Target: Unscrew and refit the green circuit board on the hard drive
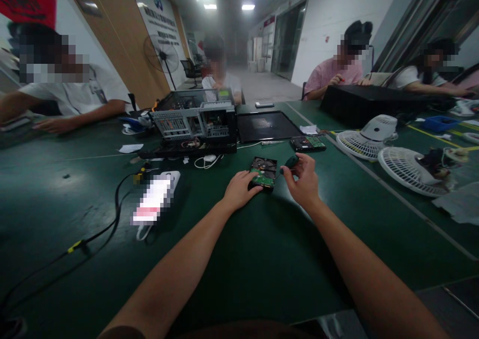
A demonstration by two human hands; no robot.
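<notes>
A hard drive (265, 166) lies on the green table with its circuit board side up. My left hand (241, 189) is closed on its left and near edges, the thumb along the near side. In my right hand (302, 179) is a screwdriver with a dark green handle (289, 164), pinched between thumb and fingers. Its thin shaft points down to the left, toward the drive's right edge; whether the tip touches the drive I cannot tell. A second hard drive (309, 143) rests farther back to the right.
An opened computer case (194, 122) stands behind, its black side panel (267, 126) beside it. A phone (157, 197) and black cable (118, 204) lie left. White fan parts (406, 167) lie right, near a black case (368, 102). Several people sit around the table.
</notes>
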